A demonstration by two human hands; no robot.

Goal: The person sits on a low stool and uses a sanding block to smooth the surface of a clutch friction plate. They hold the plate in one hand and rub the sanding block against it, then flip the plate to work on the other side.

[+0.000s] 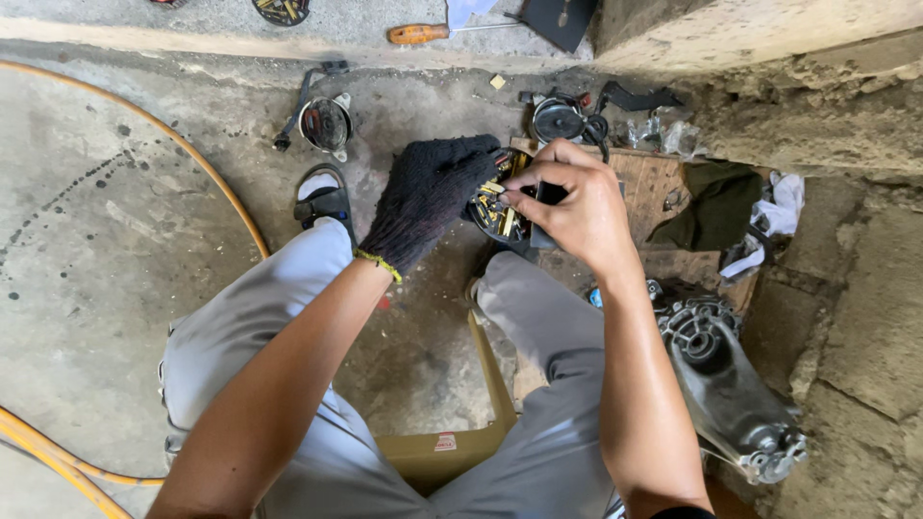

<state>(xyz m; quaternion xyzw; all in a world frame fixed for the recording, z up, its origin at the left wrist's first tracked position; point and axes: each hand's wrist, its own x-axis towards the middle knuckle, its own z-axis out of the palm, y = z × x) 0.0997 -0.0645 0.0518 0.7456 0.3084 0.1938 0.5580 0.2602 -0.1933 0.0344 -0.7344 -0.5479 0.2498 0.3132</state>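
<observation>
My left hand (426, 200) wears a dark knit glove and grips a round black part with brass-coloured terminals (498, 213) from the left. My bare right hand (574, 206) pinches at the same part from the right, fingertips on its brass pieces, with a dark flat piece under the thumb. Both hands are held above my knees in grey trousers. Most of the part is hidden between the hands.
A grey cast metal housing (726, 380) lies at the right by my leg. A wooden board (654, 187), a dark cloth (713, 207), round metal parts (325, 125) and an orange-handled screwdriver (419, 34) lie ahead. An orange hose (197, 159) curves across the concrete floor at left.
</observation>
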